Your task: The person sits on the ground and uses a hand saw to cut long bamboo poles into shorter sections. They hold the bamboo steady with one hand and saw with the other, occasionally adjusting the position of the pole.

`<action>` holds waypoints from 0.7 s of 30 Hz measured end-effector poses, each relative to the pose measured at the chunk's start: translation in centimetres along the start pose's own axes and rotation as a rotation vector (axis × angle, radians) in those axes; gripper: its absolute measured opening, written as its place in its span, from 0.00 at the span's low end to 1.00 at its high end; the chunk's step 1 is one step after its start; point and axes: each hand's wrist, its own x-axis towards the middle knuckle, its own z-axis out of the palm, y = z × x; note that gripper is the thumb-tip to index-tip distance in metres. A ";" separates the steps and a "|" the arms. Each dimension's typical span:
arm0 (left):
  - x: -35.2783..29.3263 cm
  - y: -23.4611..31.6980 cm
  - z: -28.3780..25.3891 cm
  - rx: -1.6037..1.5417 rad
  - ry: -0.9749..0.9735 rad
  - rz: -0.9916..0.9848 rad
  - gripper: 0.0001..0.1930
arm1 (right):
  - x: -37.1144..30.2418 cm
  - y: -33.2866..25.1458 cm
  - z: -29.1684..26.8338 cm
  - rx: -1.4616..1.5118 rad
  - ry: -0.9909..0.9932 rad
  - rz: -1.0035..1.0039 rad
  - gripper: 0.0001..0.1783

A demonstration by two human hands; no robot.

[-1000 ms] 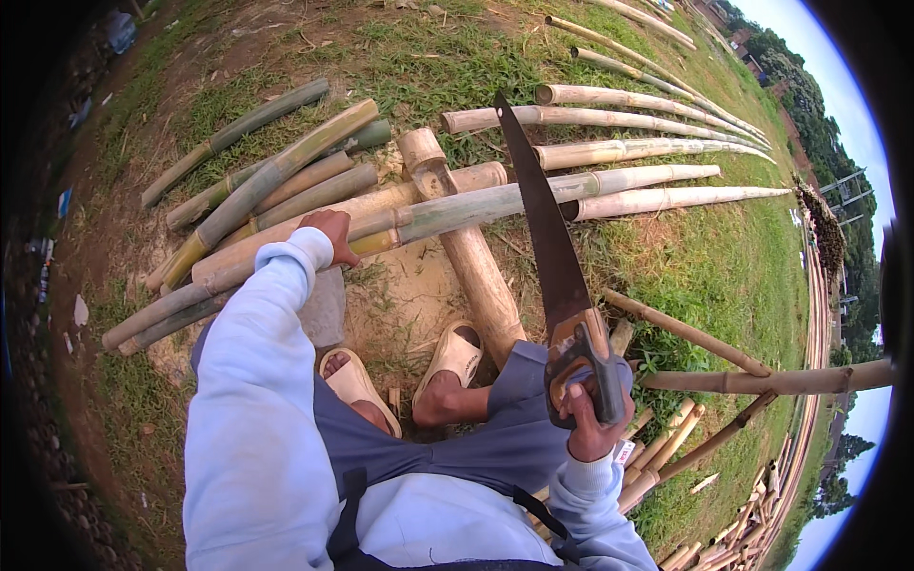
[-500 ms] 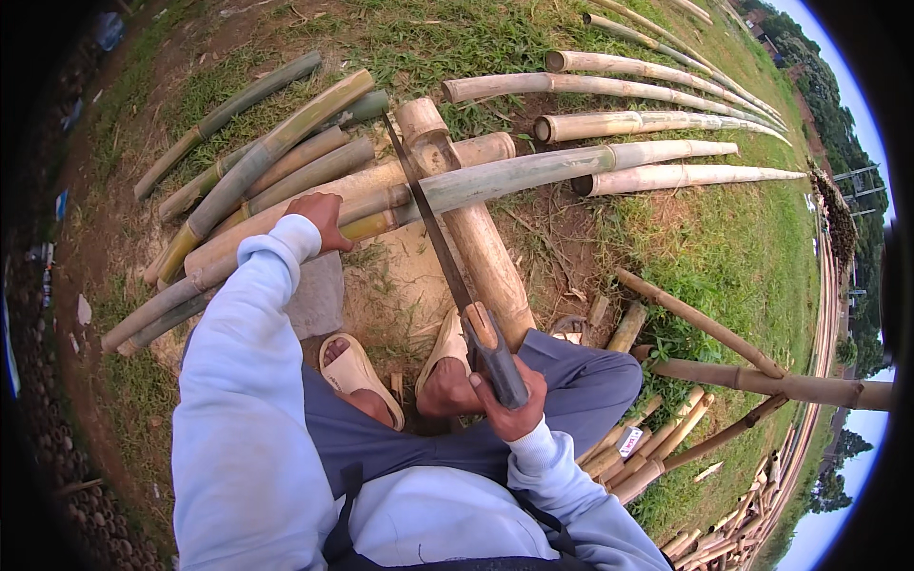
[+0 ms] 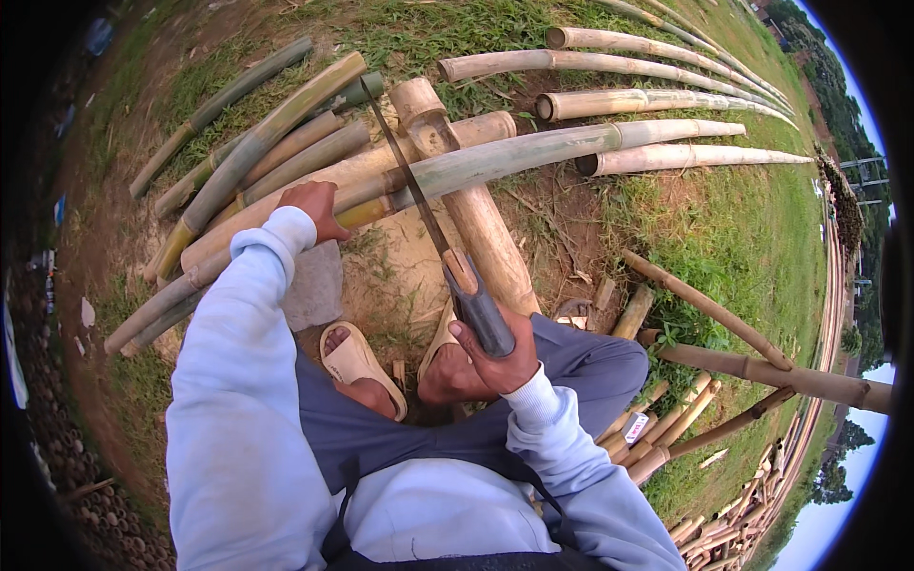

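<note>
A long bamboo pole (image 3: 533, 157) lies across a thick bamboo support (image 3: 490, 243) in front of me. My left hand (image 3: 316, 209) is closed over the pole, left of the saw, pressing it down. My right hand (image 3: 506, 352) is wrapped around the dark handle of a hand saw (image 3: 483, 314). Its long, narrow blade rests across the pole beside a joint, with the tip pointing away past the pole. How deep the teeth sit is too small to tell. Another pale bamboo pole (image 3: 481, 128) lies just behind the held one.
Cut bamboo pieces (image 3: 276, 109) lie together at the left. Several long poles (image 3: 657, 100) stretch over the grass to the right. A bamboo frame (image 3: 762, 366) stands at my right, near shorter pieces (image 3: 681, 414). A grey stone block (image 3: 314, 285) sits near my sandals (image 3: 367, 371).
My right hand has pushed the saw forward, away from my body, with the blade sliding across the pole. My left hand keeps its hold at about the same place.
</note>
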 end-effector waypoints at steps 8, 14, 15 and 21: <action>-0.2 -0.8 0.7 -0.009 -0.004 -0.012 0.34 | -6.9 -2.5 -2.1 -0.091 -0.032 -0.019 0.15; 0.0 0.1 -0.4 -0.012 -0.015 -0.025 0.29 | 1.8 0.8 0.0 -0.018 -0.001 0.010 0.10; 0.0 0.1 -0.3 -0.003 0.005 -0.016 0.29 | 3.4 1.0 0.5 -0.005 0.020 -0.027 0.11; 0.0 -1.4 1.0 -0.033 0.006 0.001 0.28 | -6.4 -1.2 -1.5 -0.115 -0.081 -0.080 0.25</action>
